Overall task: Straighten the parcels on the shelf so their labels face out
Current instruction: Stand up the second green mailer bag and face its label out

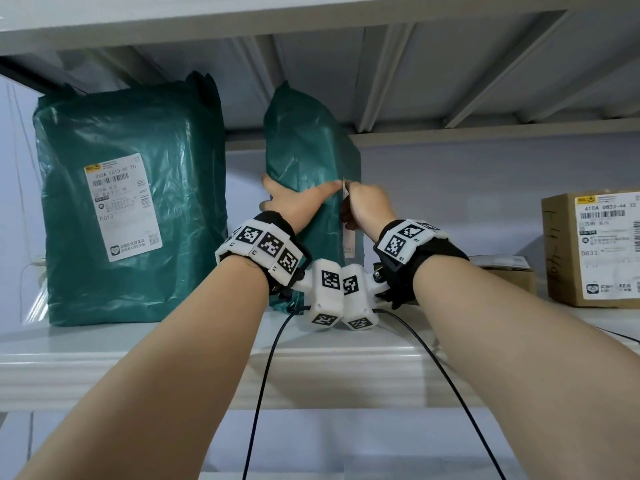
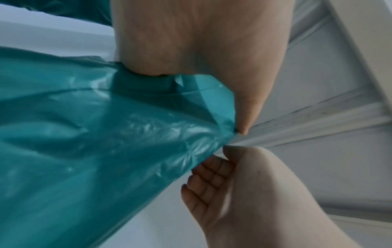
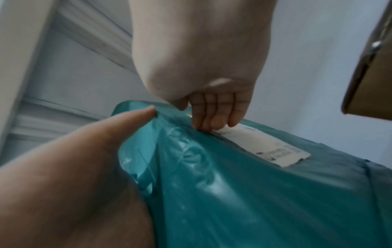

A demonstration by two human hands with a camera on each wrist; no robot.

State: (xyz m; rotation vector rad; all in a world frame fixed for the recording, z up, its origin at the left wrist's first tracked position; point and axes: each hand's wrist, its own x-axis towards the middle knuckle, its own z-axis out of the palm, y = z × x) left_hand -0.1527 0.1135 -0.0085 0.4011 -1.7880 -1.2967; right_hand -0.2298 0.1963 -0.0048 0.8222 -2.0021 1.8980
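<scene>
A slim green plastic parcel (image 1: 304,150) (image 2: 84,151) (image 3: 254,193) stands on edge mid-shelf, turned sideways. Its white label (image 1: 349,237) (image 3: 265,147) is on the right-hand face, seen edge-on from the head. My left hand (image 1: 294,202) (image 2: 191,42) grips the parcel: thumb across the front, fingers round the left side and hidden. My right hand (image 1: 367,206) (image 3: 207,109) holds the right face, its curled fingers on the label's top end. A larger green parcel (image 1: 131,202) stands at the left with its label (image 1: 123,206) facing out.
A cardboard box (image 1: 595,247) (image 3: 371,75) with its label facing out sits at the right. A low flat box (image 1: 505,271) lies beside it. The white shelf board (image 1: 207,358) runs across, and the upper shelf's ribbed underside (image 1: 450,64) is close overhead. Black cables (image 1: 263,393) hang from my wrists.
</scene>
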